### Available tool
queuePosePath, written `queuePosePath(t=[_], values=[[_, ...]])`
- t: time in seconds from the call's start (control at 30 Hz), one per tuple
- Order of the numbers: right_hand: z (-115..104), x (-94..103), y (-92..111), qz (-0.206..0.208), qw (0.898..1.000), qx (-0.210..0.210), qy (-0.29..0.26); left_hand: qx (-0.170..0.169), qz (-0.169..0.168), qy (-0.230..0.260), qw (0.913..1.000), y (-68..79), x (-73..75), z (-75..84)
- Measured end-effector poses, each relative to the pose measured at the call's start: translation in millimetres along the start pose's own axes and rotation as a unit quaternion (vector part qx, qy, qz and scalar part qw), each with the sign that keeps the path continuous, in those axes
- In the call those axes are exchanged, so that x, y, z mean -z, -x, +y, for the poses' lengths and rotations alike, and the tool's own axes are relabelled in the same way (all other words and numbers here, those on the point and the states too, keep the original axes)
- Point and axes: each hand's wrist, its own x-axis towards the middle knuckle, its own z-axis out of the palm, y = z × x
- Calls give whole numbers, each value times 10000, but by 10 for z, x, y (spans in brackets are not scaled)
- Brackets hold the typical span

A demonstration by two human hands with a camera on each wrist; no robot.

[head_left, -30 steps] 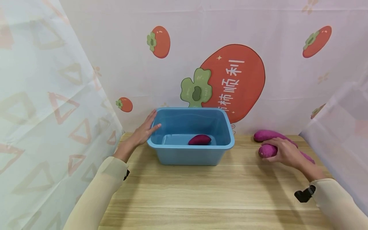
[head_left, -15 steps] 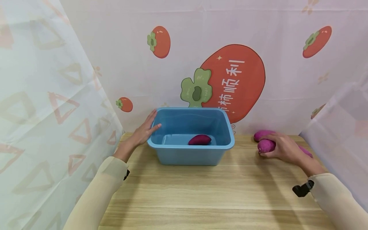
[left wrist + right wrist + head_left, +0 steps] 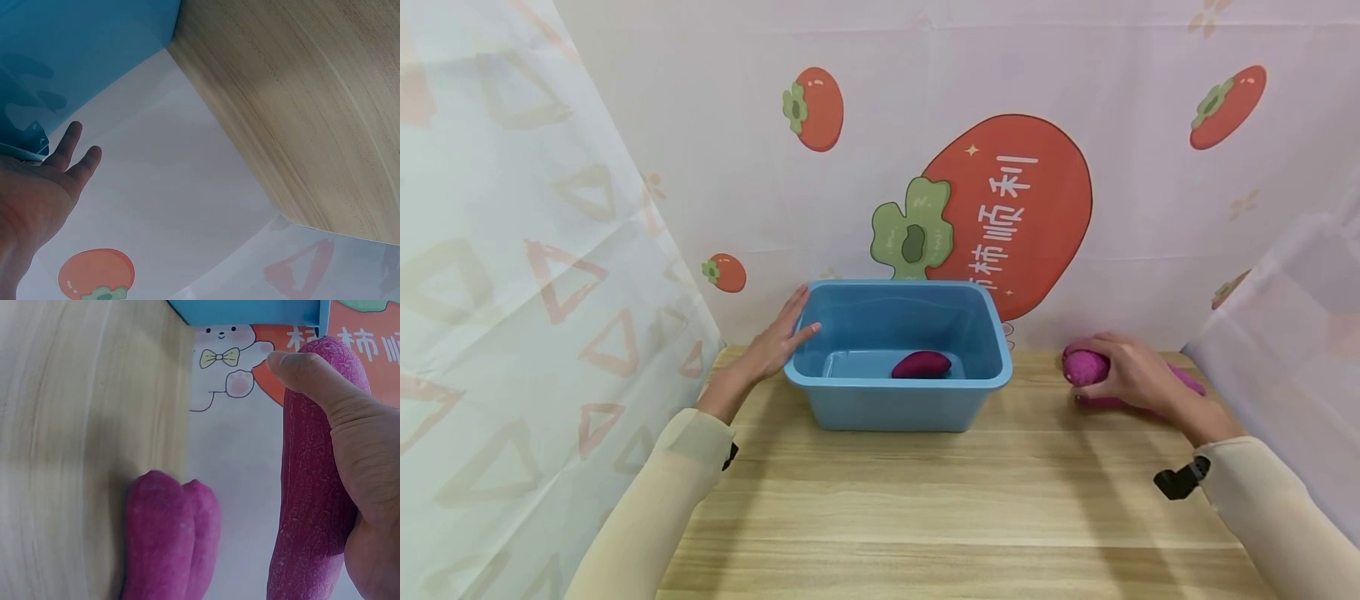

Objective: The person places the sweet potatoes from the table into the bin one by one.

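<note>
In the head view my right hand point(image 3: 1138, 375) grips a long purple sweet potato point(image 3: 1086, 367) over the table's right side. The right wrist view shows the thumb lying along this sweet potato's rough skin near its far end. Below it, two more purple sweet potatoes point(image 3: 156, 537) lie side by side on the table. A blue plastic tub point(image 3: 895, 384) stands at the back middle, with one dark purple sweet potato point(image 3: 922, 365) on its floor. My left hand point(image 3: 771, 346) rests on the tub's left rim, fingers extended and thumb over the edge.
The pale wood table point(image 3: 925, 508) reaches back to a white printed backdrop point(image 3: 850, 200). Printed sheets also stand to the left point(image 3: 550, 333) and right point(image 3: 1300, 333) of the table.
My right hand has raised the sweet potato up off the others and moved it slightly left, away from me. The left hand and the tub have stayed in place.
</note>
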Motion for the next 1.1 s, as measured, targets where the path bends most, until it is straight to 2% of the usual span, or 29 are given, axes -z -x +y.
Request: queuePosePath(t=[0.23, 0.5, 1.1], values=[[-56, 38, -124, -77, 9999, -35, -122, 24, 6, -6, 10000, -11, -6, 10], [-114, 68, -253, 73, 9997, 238, -51, 9, 25, -16, 10000, -14, -1, 13], [-254, 160, -485, -15, 9995, 221, -236, 20, -30, -20, 10000, 12, 9, 28]])
